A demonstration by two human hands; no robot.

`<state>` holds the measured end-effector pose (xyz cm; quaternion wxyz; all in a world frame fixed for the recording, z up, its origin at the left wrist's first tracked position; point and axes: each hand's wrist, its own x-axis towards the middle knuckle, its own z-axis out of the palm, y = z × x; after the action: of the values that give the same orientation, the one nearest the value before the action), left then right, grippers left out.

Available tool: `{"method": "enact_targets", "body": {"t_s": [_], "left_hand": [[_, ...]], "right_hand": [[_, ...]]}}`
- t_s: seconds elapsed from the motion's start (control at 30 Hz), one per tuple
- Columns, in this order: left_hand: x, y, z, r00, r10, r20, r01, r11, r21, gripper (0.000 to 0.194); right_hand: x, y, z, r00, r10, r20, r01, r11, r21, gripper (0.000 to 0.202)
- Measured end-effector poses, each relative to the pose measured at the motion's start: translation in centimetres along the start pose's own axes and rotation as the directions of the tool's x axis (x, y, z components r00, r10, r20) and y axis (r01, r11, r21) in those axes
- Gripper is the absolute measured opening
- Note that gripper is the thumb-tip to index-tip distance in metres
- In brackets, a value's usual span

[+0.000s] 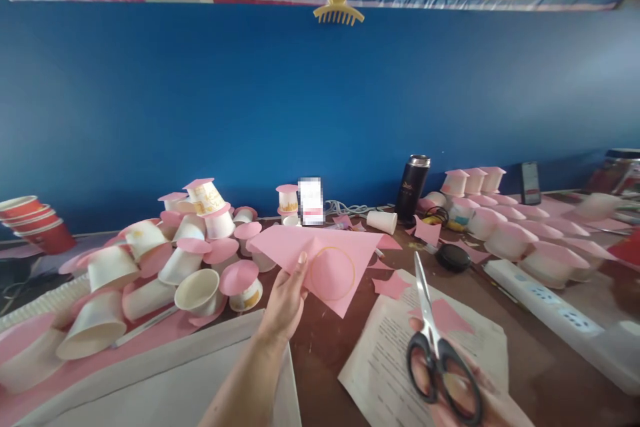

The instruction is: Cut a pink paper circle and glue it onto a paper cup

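Observation:
Pinched between the thumb and fingers of my left hand (287,300) is a sheet of pink paper (280,247), raised over the table. A circle (333,273) is drawn on it in a yellowish line. My right hand (450,383) holds a pair of scissors (430,333) with black handles. Their blades point up and look closed, apart from the paper. Below the scissors lies a printed sheet (380,347) with pink scraps (447,315) on it.
Paper cups with pink discs (200,247) crowd the left, beside stacked red cups (37,223). A black bottle (413,187), a power strip (555,310) and more pink-topped cups (510,240) stand on the right. A white box (200,380) lies near me. Behind is a blue partition (250,100).

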<state>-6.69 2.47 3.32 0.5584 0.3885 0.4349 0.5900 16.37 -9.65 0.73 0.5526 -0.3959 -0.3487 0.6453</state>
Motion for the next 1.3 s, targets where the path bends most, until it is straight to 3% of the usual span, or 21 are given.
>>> {"method": "enact_targets", "body": {"t_s": [0.1, 0.2, 0.33, 0.53, 0.63, 0.73, 0.87, 1.03, 1.2, 1.3], "left_hand": [[-0.8, 0.7, 0.6, 0.998, 0.053, -0.041, -0.042, 0.972, 0.232, 0.024], [-1.3, 1.1, 1.3, 0.992, 0.105, -0.063, -0.077, 0.936, 0.344, 0.02], [-1.3, 0.9, 1.6, 0.997, 0.078, -0.027, -0.064, 0.932, 0.357, 0.023], [-0.6, -1.2, 0.7, 1.0, 0.031, 0.002, -0.03, 0.95, 0.312, 0.034], [-0.5, -1.5, 0.5, 0.999, 0.031, -0.04, -0.014, 0.923, 0.385, 0.041], [-0.6, -1.0, 0.8, 0.997, 0.058, -0.056, -0.026, 0.886, 0.463, 0.042], [-0.5, -1.0, 1.0, 0.978, 0.185, -0.093, -0.096, 0.801, 0.591, 0.039], [0.1, -3.1, -0.3, 0.916, 0.401, -0.007, -0.296, 0.687, 0.664, 0.036], [-0.7, -3.2, 0.0, 0.924, 0.382, -0.013, -0.295, 0.735, 0.611, 0.038], [-1.6, -2.0, 1.2, 0.957, 0.273, -0.098, -0.183, 0.83, 0.527, 0.039]], "right_hand": [[0.3, 1.1, 1.9, 0.999, 0.028, -0.028, -0.027, 0.998, 0.065, 0.048], [0.8, 2.2, 2.1, 0.998, 0.051, -0.023, -0.049, 0.997, 0.067, 0.055], [1.1, 3.1, 1.5, 0.995, 0.045, -0.091, -0.042, 0.999, 0.03, 0.051], [0.8, 3.4, 1.5, 0.987, 0.075, -0.144, -0.067, 0.996, 0.06, 0.048], [0.4, 3.8, 1.6, 0.986, 0.13, -0.107, -0.122, 0.989, 0.081, 0.054], [-0.2, 4.4, 2.1, 0.976, 0.219, 0.009, -0.219, 0.975, 0.03, 0.061], [-1.2, 4.5, 4.1, 0.963, 0.256, 0.079, -0.242, 0.958, -0.154, 0.059], [-1.2, 3.1, 6.6, 0.974, 0.203, 0.1, -0.172, 0.951, -0.258, 0.063], [-0.4, 1.8, 7.8, 0.984, 0.174, 0.026, -0.157, 0.935, -0.319, 0.054], [0.1, 1.8, 7.8, 0.992, 0.121, 0.015, -0.108, 0.926, -0.361, 0.054]]}}
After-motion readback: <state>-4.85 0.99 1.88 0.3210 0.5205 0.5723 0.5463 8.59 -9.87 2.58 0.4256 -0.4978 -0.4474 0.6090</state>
